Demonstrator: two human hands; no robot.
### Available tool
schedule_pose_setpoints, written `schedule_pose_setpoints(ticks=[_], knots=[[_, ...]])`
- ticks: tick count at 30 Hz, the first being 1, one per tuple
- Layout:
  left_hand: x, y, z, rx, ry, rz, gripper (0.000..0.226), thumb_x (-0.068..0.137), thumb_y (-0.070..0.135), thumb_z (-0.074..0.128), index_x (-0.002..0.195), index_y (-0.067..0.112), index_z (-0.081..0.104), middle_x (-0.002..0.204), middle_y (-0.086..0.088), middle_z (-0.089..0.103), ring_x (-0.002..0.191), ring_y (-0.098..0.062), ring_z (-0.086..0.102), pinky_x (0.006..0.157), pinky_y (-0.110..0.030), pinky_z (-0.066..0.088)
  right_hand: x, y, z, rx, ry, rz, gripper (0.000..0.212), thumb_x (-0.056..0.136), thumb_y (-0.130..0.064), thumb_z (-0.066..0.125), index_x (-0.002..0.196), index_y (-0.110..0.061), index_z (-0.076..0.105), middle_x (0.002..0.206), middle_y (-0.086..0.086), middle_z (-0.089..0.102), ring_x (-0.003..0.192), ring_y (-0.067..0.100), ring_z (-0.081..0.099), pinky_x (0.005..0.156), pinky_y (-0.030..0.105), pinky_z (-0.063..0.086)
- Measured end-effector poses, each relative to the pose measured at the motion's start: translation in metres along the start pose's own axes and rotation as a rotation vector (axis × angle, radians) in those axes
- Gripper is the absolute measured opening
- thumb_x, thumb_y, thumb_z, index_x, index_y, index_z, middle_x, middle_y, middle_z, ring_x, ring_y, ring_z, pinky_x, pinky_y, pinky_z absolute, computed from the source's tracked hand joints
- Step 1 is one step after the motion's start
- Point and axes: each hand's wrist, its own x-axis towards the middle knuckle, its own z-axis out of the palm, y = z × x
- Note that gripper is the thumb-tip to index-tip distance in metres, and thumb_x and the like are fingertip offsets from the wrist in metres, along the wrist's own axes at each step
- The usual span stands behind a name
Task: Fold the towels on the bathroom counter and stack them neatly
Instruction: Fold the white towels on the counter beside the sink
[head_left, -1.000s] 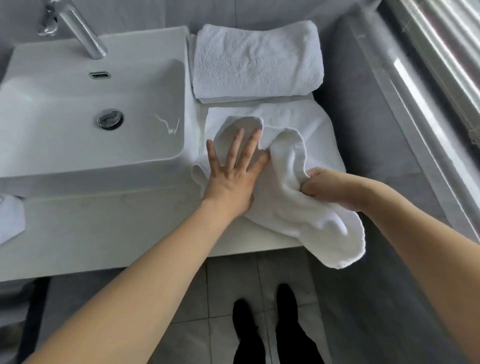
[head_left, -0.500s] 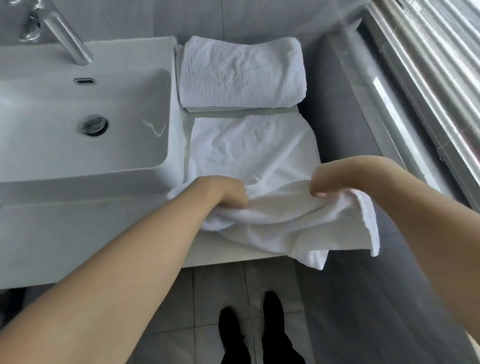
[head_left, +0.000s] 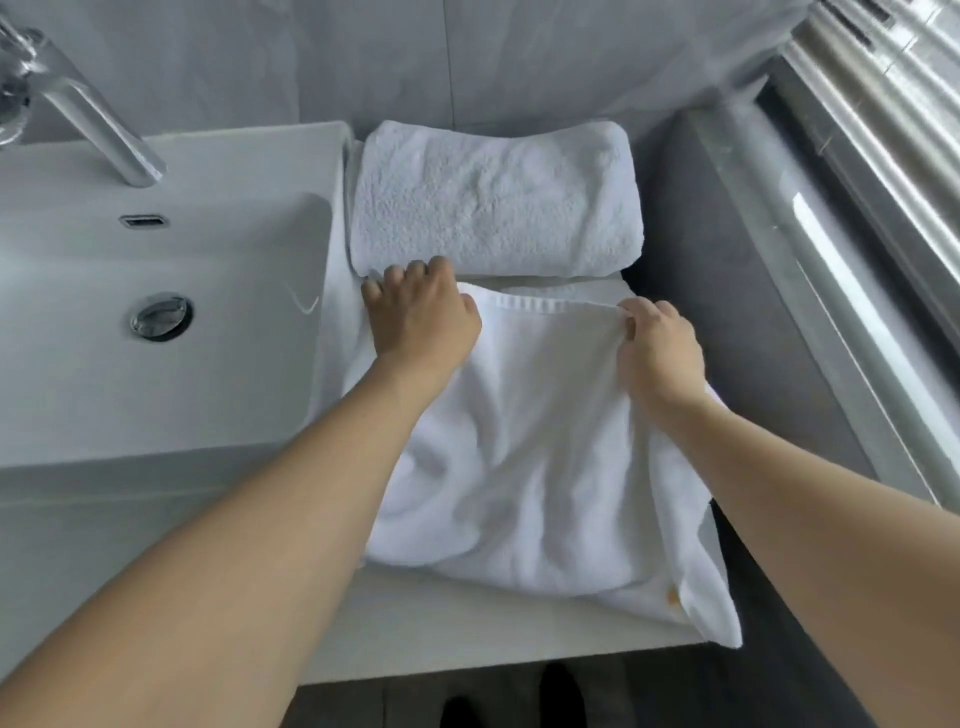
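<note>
The right hand (head_left: 660, 348) pinches the far hem of the white towel (head_left: 524, 467) between thumb and fingertips, drawing that edge taut. The left hand (head_left: 421, 317) sits on the hem's opposite corner with its fingers curled down; it looks to have hold of the cloth, though the grip itself is hidden under the knuckles. Holding both far corners lets the person square the folded-over half against the layer beneath, so this seems to be the first fold being lined up.

The towel is soft, thick terry with a ribbed band along the hem; its middle lies in loose wrinkles and its near right corner hangs over the front edge of the desk (head_left: 467, 644). Just beyond the hands, touching the towel's far edge, lies a folded towel (head_left: 493, 202), a plump, nubbly rectangle with rounded ends. To the left stands the smooth white sink (head_left: 156, 364) with its chrome tap (head_left: 98, 124).
</note>
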Motion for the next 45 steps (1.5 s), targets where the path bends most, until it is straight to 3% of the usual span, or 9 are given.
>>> schedule_pose_setpoints(ticks=[4, 8, 16, 21, 27, 32, 38, 42, 45], knots=[[0.009, -0.019, 0.091, 0.076, -0.207, -0.018, 0.042, 0.093, 0.035, 0.034, 0.125, 0.014, 0.049, 0.132, -0.011, 0.046, 0.131, -0.034, 0.037, 0.115, -0.065, 0.004, 0.012, 0.014, 0.055, -0.18, -0.067, 0.006, 0.027, 0.1, -0.02, 0.034, 0.119, -0.017, 0.054, 0.118, 0.009, 0.05, 0.105, 0.032, 0.04, 0.088, 0.04, 0.033], [-0.004, -0.026, 0.131, 0.05, -0.056, -0.014, 0.041, 0.083, 0.03, 0.042, 0.119, 0.016, 0.056, 0.127, -0.009, 0.053, 0.119, -0.034, 0.047, 0.107, -0.062, 0.027, 0.006, 0.021, 0.084, -0.19, 0.081, 0.051, 0.032, 0.104, -0.03, 0.03, 0.125, -0.02, 0.052, 0.124, 0.007, 0.048, 0.112, 0.031, 0.039, 0.101, 0.045, 0.028], [-0.001, -0.024, 0.124, 0.04, -0.068, -0.022, 0.047, 0.082, 0.028, 0.044, 0.125, 0.015, 0.054, 0.132, -0.01, 0.052, 0.124, -0.035, 0.045, 0.113, -0.061, 0.02, 0.012, 0.02, 0.089, -0.153, 0.085, 0.069, 0.024, 0.102, -0.027, 0.038, 0.114, -0.018, 0.057, 0.114, 0.007, 0.052, 0.102, 0.03, 0.041, 0.094, 0.043, 0.029], [0.005, -0.024, 0.125, 0.113, -0.054, -0.014, 0.056, 0.081, 0.029, 0.047, 0.135, 0.013, 0.051, 0.112, -0.012, 0.055, 0.107, -0.035, 0.047, 0.117, -0.06, 0.015, 0.015, 0.019, 0.089, -0.137, 0.095, 0.073, 0.022, 0.1, -0.026, 0.041, 0.111, -0.017, 0.058, 0.111, 0.006, 0.052, 0.1, 0.029, 0.041, 0.093, 0.041, 0.028], [0.035, -0.016, 0.107, 0.214, -0.141, 0.068, 0.043, 0.074, 0.034, 0.046, 0.102, 0.005, 0.061, 0.09, -0.016, 0.056, 0.089, -0.036, 0.052, 0.108, -0.061, 0.031, 0.019, 0.018, 0.09, -0.084, 0.152, 0.097, 0.023, 0.094, -0.023, 0.046, 0.113, -0.017, 0.058, 0.112, 0.005, 0.056, 0.1, 0.025, 0.042, 0.09, 0.039, 0.032], [0.07, -0.013, 0.091, 0.107, -0.44, 0.215, 0.036, 0.078, 0.038, 0.055, 0.104, 0.014, 0.059, 0.129, -0.015, 0.046, 0.125, -0.036, 0.038, 0.112, -0.048, 0.024, 0.022, 0.018, 0.092, -0.079, 0.205, 0.063, 0.023, 0.092, -0.022, 0.049, 0.111, -0.014, 0.058, 0.115, 0.007, 0.055, 0.099, 0.027, 0.046, 0.088, 0.039, 0.034], [0.052, -0.009, 0.06, -0.106, -0.547, 0.363, 0.025, 0.083, 0.04, 0.059, 0.083, 0.02, 0.045, 0.082, 0.001, 0.055, 0.082, -0.028, 0.055, 0.064, -0.034, 0.035, 0.023, 0.019, 0.093, -0.091, 0.208, 0.026, 0.027, 0.094, -0.025, 0.048, 0.118, -0.016, 0.057, 0.119, 0.007, 0.055, 0.102, 0.028, 0.049, 0.09, 0.039, 0.036], [0.01, -0.002, 0.017, -0.104, -0.578, 0.474, 0.021, 0.08, 0.035, 0.058, 0.083, 0.024, 0.041, 0.069, 0.008, 0.046, 0.07, -0.024, 0.046, 0.062, -0.032, 0.032, 0.01, 0.022, 0.081, -0.078, 0.09, -0.079, 0.047, 0.094, -0.025, 0.049, 0.139, -0.015, 0.044, 0.129, 0.011, 0.049, 0.108, 0.03, 0.049, 0.096, 0.041, 0.039], [-0.019, -0.011, -0.013, -0.038, -0.515, 0.529, 0.022, 0.081, 0.033, 0.053, 0.089, 0.027, 0.034, 0.068, 0.006, 0.04, 0.069, -0.026, 0.04, 0.062, -0.033, 0.03, -0.007, 0.03, 0.057, -0.055, -0.066, -0.2, 0.064, 0.092, -0.025, 0.054, 0.149, -0.019, 0.027, 0.134, 0.013, 0.038, 0.079, 0.03, 0.056, 0.063, 0.037, 0.05]])
